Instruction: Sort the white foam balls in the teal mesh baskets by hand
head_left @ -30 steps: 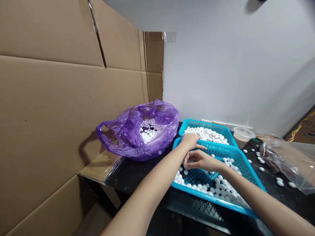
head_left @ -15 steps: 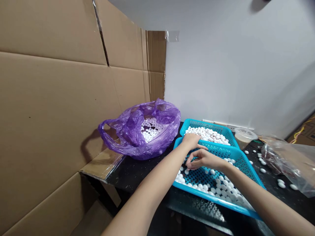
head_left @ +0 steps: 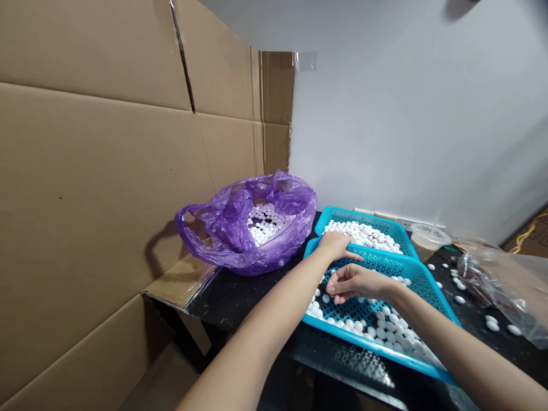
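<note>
Over front basket [head_left: 377, 347] | right hand [head_left: 356, 282]: fingers curled together | left hand [head_left: 336, 246] at rim [head_left: 387, 254]: fingers partly hidden, can't tell

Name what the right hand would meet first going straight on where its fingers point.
Probably the white pellet just past the right hand, though depth is unclear; the left forearm could come first.

Near basket [head_left: 377, 347], partly covered by forearms [head_left: 274, 325]
Over it, right hand's [head_left: 358, 281] grip unclear; right of it, plastic bag [head_left: 509, 285] cut off.
</note>
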{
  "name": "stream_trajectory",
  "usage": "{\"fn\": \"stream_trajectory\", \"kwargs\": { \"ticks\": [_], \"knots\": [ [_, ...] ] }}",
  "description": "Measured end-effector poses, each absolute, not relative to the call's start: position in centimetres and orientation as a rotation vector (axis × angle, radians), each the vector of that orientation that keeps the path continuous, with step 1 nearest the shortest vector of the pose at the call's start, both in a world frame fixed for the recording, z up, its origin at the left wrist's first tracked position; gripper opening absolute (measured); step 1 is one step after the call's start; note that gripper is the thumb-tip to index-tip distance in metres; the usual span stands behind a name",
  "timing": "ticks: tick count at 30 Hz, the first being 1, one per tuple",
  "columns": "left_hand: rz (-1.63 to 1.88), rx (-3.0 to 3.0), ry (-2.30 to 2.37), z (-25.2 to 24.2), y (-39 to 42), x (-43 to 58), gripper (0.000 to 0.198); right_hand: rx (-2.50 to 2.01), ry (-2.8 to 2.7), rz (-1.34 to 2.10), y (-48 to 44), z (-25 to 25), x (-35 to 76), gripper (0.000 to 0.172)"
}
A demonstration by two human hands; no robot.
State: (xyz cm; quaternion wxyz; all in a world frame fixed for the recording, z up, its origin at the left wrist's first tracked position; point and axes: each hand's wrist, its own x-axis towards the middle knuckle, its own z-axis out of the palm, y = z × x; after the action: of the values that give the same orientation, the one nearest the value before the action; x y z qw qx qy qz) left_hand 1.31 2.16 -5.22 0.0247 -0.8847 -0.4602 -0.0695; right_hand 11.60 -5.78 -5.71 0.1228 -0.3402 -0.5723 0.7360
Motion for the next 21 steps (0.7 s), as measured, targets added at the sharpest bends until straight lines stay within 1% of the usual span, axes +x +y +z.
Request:
{"fn": "stream_trajectory", "kwargs": {
  "ticks": [5,21],
  "knots": [
    [-0.203,-2.742,-1.417,-5.17,2.22,1.34,0.065,-1.057,-1.726,2.102,-5.96,-5.78,11.39,0.034],
    [-0.182,-2.742,-1.434,-5.28,2.26,1.49,0.064,-1.208,-1.891,1.858,-6.26,-5.81,11.23,0.036]
  ]
}}
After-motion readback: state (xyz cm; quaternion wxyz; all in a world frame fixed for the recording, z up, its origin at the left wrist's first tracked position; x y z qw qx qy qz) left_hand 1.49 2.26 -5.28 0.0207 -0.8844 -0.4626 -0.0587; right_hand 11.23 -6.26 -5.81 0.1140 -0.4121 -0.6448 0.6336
